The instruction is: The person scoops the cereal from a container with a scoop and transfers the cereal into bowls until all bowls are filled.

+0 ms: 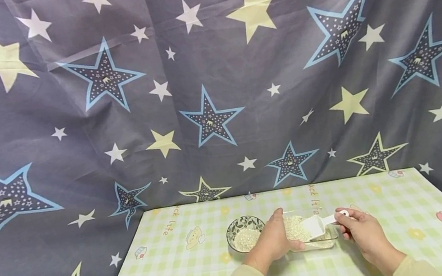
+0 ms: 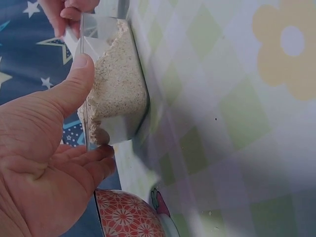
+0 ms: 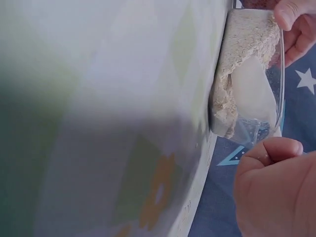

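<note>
A clear rectangular container [image 1: 328, 242] holds pale flakes like oats [image 2: 118, 81], heaped toward one end. My left hand [image 1: 272, 238] grips the container's left end, thumb along the near side and fingers round the end. In my right hand [image 1: 362, 231] is the handle of a white scoop [image 1: 314, 227], pinched between thumb and fingers. The scoop's head lies tilted down in the flakes inside the container, its tip buried, as the right wrist view shows. Left of the container stands a patterned bowl [image 1: 235, 225] with similar flakes in it, partly hidden by my left hand.
A pale green checked cloth [image 1: 189, 268] with printed flowers and cartoon foods covers the table. Behind the table's back edge hangs a dark grey curtain [image 1: 218, 66] with stars. The bowl stands close beside my left hand, its outside red-patterned in the left wrist view.
</note>
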{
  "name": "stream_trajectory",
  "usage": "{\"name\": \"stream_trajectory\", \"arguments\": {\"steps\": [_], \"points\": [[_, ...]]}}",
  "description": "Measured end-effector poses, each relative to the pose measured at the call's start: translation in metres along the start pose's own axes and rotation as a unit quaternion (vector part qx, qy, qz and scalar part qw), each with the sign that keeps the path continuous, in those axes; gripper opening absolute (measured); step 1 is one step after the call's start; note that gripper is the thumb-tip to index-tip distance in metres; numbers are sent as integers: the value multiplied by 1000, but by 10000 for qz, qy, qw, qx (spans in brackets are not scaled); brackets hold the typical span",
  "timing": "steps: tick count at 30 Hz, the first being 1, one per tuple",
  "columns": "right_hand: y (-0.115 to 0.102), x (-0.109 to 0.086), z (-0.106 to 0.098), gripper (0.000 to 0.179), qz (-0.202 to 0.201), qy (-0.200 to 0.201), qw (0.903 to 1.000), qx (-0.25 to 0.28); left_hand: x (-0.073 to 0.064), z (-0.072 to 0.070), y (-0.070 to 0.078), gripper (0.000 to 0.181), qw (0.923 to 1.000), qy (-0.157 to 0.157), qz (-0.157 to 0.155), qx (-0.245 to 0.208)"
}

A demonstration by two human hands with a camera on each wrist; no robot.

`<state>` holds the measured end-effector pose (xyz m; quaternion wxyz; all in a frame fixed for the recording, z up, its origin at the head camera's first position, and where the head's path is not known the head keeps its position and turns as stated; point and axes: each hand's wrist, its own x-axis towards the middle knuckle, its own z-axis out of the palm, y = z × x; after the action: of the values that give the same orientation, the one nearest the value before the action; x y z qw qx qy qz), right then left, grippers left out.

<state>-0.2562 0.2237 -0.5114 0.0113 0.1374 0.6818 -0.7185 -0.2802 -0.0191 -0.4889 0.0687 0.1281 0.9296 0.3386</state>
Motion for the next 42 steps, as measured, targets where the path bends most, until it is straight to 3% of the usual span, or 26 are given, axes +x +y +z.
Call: {"name": "stream_trajectory", "arguments": {"steps": [4, 14, 19, 23, 28, 31, 37, 42], "points": [[1, 1, -2, 30, 278, -21, 9985, 474, 0, 1, -1, 120, 10000, 8, -13, -13], [1, 1, -11, 10, 651, -197, 9937, 891, -2, -1, 0, 120, 10000, -24, -8, -41], [-2, 3, -20, 20, 861, -541, 9860, 1323, -2, -1, -1, 121, 10000, -22, 21, -40], [-5, 4, -28, 21, 1037, -856, 9708, 1987, -1, 0, -2, 121, 10000, -25, 14, -23], [-9, 7, -35, 18, 1309, -993, 9380, 3054, 0, 2, -3, 121, 10000, -6, 5, -17], [-9, 7, -36, 18, 1350, -1040, 9285, 3299, 0, 3, -3, 121, 10000, -19, 4, -18], [-11, 6, -33, 20, 1228, -1068, 9321, 3235, -7, -2, -6, 122, 9998, -25, 204, 4], [-18, 5, -31, 17, 1107, -1009, 9419, 3007, -17, -24, -16, 107, 9975, 329, 629, -62]]}}
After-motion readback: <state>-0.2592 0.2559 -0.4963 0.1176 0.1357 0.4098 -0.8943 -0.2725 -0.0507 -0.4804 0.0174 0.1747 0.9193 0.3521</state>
